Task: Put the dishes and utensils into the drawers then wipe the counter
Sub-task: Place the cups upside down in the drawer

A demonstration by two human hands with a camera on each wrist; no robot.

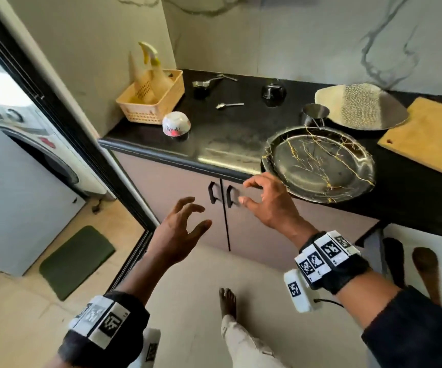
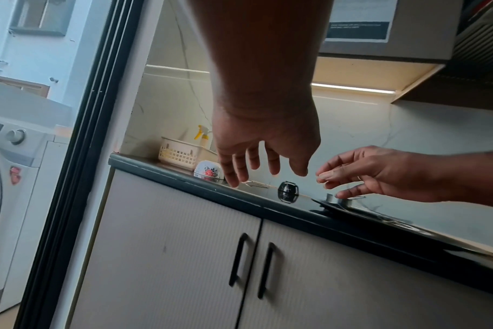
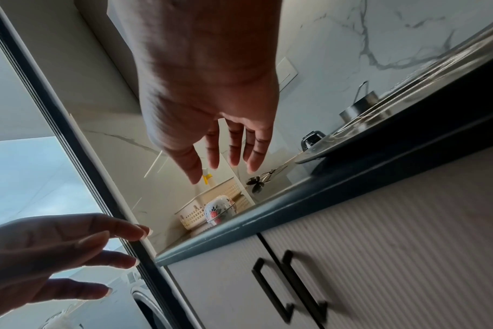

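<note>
Both hands hang empty with loosely spread fingers in the head view: left hand [image 1: 180, 229], right hand [image 1: 270, 200] near the shut cabinet doors' handles [image 1: 221, 193]. Black plate [image 1: 320, 163], floral bowl [image 1: 176, 124] and spoon [image 1: 229, 105] lie on the counter [image 1: 145, 134]; nothing looks stowed. Left wrist view: doors [image 2: 183, 256] closed. Right wrist view: bowl [image 3: 220, 208] at the counter's edge.

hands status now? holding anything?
Left hand: open, fingers loosely curled, holding nothing.
Right hand: open, empty, near the cabinet handles.
</note>
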